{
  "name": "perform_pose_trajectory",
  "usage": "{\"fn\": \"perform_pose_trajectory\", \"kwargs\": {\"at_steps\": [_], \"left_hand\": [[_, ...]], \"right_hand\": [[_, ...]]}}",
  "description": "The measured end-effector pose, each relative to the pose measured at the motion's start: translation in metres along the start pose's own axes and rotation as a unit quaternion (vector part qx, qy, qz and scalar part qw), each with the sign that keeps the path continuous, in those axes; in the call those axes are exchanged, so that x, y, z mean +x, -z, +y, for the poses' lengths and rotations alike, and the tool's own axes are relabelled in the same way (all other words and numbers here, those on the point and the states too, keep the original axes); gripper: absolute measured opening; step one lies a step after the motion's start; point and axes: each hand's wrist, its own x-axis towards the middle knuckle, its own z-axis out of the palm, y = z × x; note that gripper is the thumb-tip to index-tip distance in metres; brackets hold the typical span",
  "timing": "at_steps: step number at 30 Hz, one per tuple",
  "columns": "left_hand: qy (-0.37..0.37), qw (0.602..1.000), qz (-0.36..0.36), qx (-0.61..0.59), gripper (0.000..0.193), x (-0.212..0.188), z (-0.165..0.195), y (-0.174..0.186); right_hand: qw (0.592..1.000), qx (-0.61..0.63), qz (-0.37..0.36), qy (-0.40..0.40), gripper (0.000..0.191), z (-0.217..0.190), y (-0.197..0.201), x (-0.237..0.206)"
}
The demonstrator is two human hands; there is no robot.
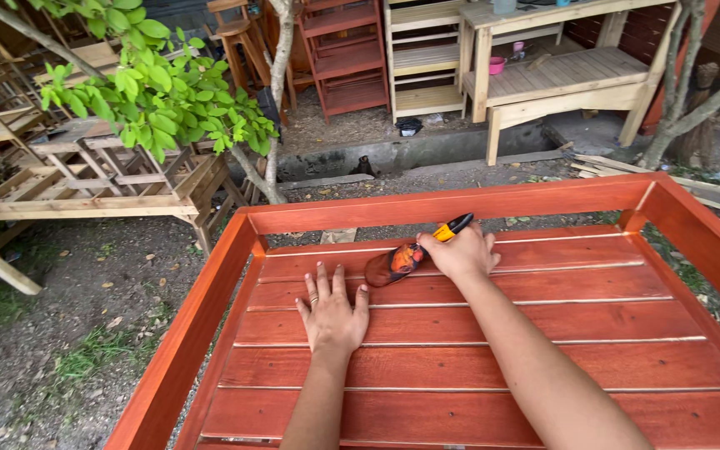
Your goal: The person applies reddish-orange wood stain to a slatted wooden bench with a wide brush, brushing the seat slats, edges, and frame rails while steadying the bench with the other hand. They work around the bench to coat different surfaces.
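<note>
Two hands: right (460, 252) clenched around stain-soaked brush (410, 257), left (332, 312) flat, released, on slats (543, 367).

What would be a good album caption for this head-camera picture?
Right hand drags a stain-soaked brush over red-brown wooden slats while the left hand rests flat beside it.

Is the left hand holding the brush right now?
No, the left hand lies flat and empty on the red-brown slats, while the right hand grips the yellow-and-black-handled brush.
</note>
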Motion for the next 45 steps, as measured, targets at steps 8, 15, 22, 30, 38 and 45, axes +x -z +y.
{"fn": "perform_pose_trajectory", "kwargs": {"at_steps": [8, 15, 22, 30, 38, 45], "left_hand": [[0.009, 1.000, -0.002, 0.007, 0.073, -0.004, 0.005, 0.000], [0.011, 1.000, 0.002, 0.011, 0.073, -0.007, 0.005, -0.001], [0.012, 1.000, -0.005, 0.015, 0.073, -0.010, 0.008, 0.000], [0.006, 1.000, -0.006, 0.013, 0.072, -0.013, 0.009, 0.002], [0.005, 0.998, -0.039, 0.051, 0.077, -0.015, 0.012, 0.008], [-0.001, 1.000, -0.025, 0.011, 0.078, -0.018, 0.010, 0.009]], "right_hand": [[1.000, 0.011, -0.008, 0.004, 0.067, -0.002, 0.009, -0.003], [1.000, -0.012, -0.008, 0.007, 0.059, 0.000, 0.017, -0.003], [0.998, -0.033, 0.021, -0.041, 0.054, 0.038, 0.047, 0.021], [0.983, -0.127, 0.119, -0.048, 0.059, 0.136, 0.132, 0.070], [0.967, -0.172, 0.186, -0.007, 0.063, 0.183, 0.202, 0.050], [0.928, 0.356, 0.110, -0.012, 0.036, 0.164, 0.187, -0.004]]}}
